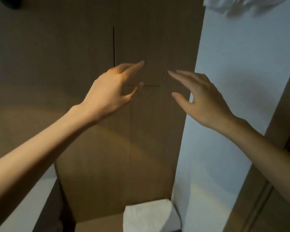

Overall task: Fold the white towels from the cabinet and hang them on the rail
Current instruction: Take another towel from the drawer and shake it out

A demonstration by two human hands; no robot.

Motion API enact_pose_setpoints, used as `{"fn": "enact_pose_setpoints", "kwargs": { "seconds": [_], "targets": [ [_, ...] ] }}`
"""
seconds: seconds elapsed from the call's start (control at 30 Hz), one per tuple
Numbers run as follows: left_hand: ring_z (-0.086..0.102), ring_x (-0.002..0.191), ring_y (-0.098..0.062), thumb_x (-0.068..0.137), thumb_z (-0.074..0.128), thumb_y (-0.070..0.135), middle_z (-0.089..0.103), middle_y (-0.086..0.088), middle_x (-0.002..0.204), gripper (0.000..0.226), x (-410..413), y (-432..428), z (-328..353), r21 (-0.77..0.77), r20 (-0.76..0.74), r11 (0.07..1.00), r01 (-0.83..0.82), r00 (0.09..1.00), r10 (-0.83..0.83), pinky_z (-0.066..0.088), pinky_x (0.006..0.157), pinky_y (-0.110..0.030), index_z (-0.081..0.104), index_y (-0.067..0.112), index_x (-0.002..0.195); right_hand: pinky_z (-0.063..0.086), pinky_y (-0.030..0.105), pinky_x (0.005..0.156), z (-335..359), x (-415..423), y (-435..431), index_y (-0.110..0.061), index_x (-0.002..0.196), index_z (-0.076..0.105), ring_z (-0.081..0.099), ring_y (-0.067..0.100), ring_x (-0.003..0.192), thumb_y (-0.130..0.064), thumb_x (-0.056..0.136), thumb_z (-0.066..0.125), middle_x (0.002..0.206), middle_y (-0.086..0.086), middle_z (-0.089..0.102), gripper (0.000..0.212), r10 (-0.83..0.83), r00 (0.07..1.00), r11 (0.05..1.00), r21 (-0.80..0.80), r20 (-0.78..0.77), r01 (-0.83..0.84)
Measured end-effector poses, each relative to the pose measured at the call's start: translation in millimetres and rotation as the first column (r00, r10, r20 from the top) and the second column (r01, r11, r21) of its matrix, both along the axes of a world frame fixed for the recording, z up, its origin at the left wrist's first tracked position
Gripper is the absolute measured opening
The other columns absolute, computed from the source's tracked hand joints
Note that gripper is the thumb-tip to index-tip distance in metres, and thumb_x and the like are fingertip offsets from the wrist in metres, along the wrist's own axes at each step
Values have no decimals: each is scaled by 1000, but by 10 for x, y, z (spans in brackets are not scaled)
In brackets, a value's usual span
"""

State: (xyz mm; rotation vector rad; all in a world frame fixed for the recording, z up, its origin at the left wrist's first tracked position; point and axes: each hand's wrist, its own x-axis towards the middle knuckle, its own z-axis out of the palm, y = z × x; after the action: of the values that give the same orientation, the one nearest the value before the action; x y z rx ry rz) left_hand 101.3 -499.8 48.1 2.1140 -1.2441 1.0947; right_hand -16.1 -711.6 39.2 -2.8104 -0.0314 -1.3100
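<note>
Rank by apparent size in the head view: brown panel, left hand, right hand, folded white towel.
1. brown panel, by far the largest.
2. left hand and right hand: these look alike, so not ranked.
3. folded white towel: smallest as visible, but cut off by the bottom frame edge, so unsure.

A home closet or bathroom corner: brown cabinet panels (90, 47), pale wall (233, 64), folded white towel (149, 215).

Folded white towel (151, 215) at bottom, rumpled white cloth (233, 5) (blurred) top right
</note>
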Motion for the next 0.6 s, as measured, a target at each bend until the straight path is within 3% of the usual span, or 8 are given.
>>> {"fn": "enact_pose_setpoints", "kwargs": {
  "seconds": [0.13, 0.4, 0.6],
  "targets": [
    [47, 127, -24, 98, 48, 40, 44, -1, 146, 57, -276, 234, -560, 68, -58, 994, -88, 994, 92, 44, 97, -37, 29, 27, 150, 24, 25, 107, -553, -175, 140, -33, 146, 39, 34, 13, 139, -35, 97, 54, 151, -8, 39, 51, 80, 991, 995, 72, -109, -72],
    [50, 126, -28, 96, 51, 35, 49, -8, 142, 56, -882, 666, -1631, 195, -181, 961, -195, 956, 231, 45, 98, -41, 35, 21, 148, 24, 34, 111, -1653, -495, 457, -31, 143, 44, 35, 14, 137, -34, 97, 53, 148, -7, 42, 47, 178, 945, 978, 155, -276, -139],
    [54, 119, -25, 95, 51, 33, 53, -7, 137, 54, -1121, 930, -2467, 261, -281, 945, -197, 921, 269, 46, 94, -36, 40, 17, 145, 29, 38, 112, -2537, -622, 688, -32, 141, 45, 35, 11, 135, -32, 97, 52, 146, -10, 44, 44, 262, 876, 951, 264, -406, -162]
  ]
}}
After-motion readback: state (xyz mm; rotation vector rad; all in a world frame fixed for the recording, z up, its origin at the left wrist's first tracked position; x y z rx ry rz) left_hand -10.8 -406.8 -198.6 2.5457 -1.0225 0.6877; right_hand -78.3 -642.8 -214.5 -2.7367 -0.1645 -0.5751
